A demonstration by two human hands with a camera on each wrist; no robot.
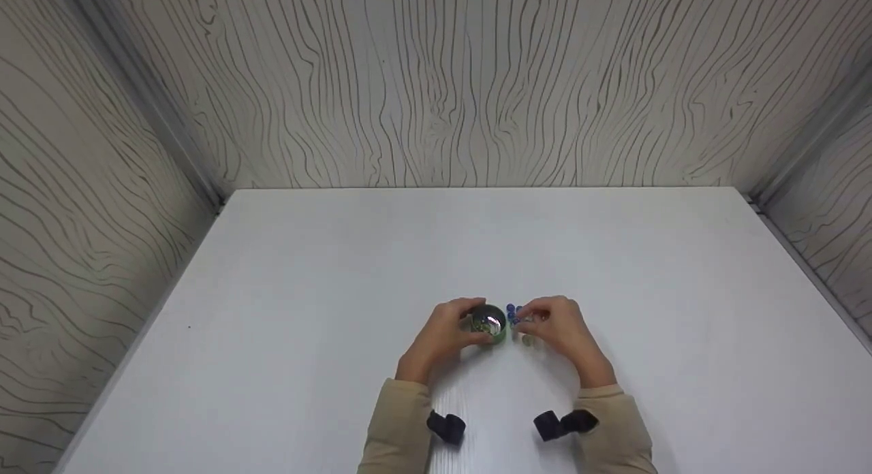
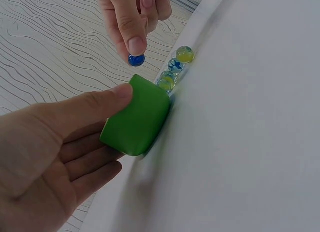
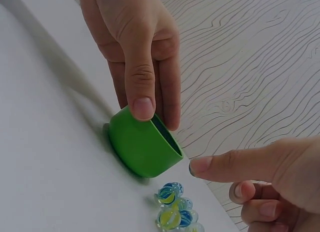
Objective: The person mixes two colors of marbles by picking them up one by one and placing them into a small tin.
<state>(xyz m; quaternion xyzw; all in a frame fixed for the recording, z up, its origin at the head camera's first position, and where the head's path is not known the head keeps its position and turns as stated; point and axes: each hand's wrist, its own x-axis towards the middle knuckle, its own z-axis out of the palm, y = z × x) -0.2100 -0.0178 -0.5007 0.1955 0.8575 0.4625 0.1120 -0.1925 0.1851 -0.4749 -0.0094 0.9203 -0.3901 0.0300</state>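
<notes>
With thumb and fingers on opposite sides, my left hand point(image 1: 441, 332) grips a small green cup point(image 2: 137, 117) standing low over the white table. The inside of the cup looks dark and shiny in the head view. My right hand point(image 1: 560, 325) pinches a blue marble point(image 2: 136, 59) between thumb and forefinger, just off the cup's rim. In the right wrist view the thumb hides most of that marble. Several clear glass marbles point(image 3: 170, 218) with blue and yellow swirls lie in a cluster on the table beside the cup, below the right hand's fingers.
The white tabletop point(image 1: 306, 270) reaches back to a wall with a wood-grain pattern point(image 1: 422, 86). Similar panels stand at the left point(image 1: 82, 222) and right sides. A black wrist mount point(image 1: 446, 428) sits on the left sleeve, another point(image 1: 565, 425) on the right.
</notes>
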